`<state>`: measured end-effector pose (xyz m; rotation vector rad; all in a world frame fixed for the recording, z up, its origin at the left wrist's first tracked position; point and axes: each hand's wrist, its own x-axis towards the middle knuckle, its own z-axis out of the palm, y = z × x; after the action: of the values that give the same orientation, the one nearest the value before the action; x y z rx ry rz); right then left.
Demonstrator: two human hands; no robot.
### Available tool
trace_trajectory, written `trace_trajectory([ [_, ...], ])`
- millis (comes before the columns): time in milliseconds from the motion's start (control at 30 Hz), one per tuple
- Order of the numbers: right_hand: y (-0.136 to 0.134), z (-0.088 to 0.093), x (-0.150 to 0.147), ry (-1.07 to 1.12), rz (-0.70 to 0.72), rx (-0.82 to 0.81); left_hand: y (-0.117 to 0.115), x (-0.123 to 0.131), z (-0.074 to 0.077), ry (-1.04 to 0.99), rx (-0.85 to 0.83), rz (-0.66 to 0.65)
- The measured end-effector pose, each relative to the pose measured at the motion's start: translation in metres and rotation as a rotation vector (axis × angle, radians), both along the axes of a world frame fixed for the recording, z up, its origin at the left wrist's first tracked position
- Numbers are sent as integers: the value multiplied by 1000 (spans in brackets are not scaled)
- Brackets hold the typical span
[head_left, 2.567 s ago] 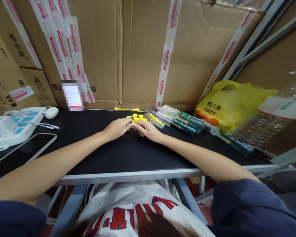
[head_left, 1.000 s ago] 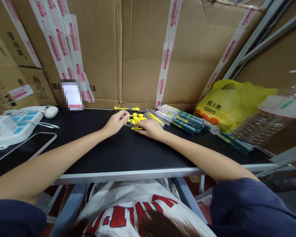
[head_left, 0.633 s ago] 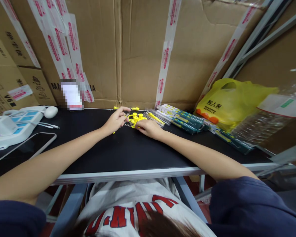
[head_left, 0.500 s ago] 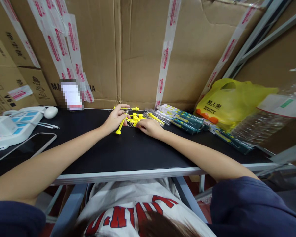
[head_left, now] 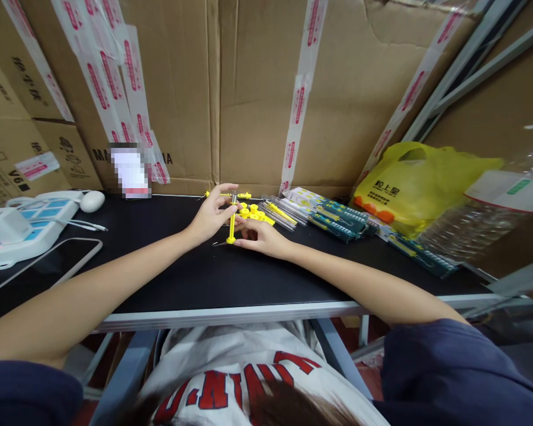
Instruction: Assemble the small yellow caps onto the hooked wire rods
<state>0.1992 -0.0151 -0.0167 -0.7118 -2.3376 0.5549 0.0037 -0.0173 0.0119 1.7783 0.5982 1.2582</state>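
A yellow stick-like tool (head_left: 232,226) with a metal upper end stands nearly upright between my hands. My left hand (head_left: 211,216) is closed on its upper part. At its lower end, the fingers of my right hand (head_left: 262,238) are pinched, with a thin metal hook (head_left: 218,243) sticking out to the left there. Behind my right hand lies a pile of yellow plastic parts (head_left: 253,211), partly hidden by the fingers. Another yellow tool (head_left: 242,195) lies at the back, against the cardboard. Clear tubes (head_left: 288,213) lie right of the pile.
Green and white packages (head_left: 337,216), a yellow bag (head_left: 408,183) and a large plastic bottle (head_left: 479,207) are at the right. A power strip (head_left: 48,228), a phone (head_left: 48,266) and a pixelated upright device (head_left: 131,171) are at the left. Cardboard (head_left: 257,118) stands behind.
The yellow tool in my left hand has swung from tilted to nearly upright. My right hand has moved from the pile toward me, to the tool's lower end, where a hook now shows.
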Motion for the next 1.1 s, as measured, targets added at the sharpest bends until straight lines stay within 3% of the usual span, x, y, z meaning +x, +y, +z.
trace_trajectory([
  [167, 2, -4, -4, 120, 35, -242, -4, 3, 2, -33, 46, 35],
  [433, 0, 10, -5, 445, 28, -611, 7, -3, 5, -143, 68, 309],
  [667, 4, 11, -2, 655, 19, -726, 28, -11, -11, -72, 68, 456],
  [867, 7, 8, -2, 682, 25, -743, 31, -17, -18, 243, 369, 712],
  [1033, 3, 10, -2, 669, 34, -761, 9, -17, -6, 492, 646, 813],
  [1100, 2, 11, -2, 679, 36, -757, -1, -15, 0, 642, 786, 794],
])
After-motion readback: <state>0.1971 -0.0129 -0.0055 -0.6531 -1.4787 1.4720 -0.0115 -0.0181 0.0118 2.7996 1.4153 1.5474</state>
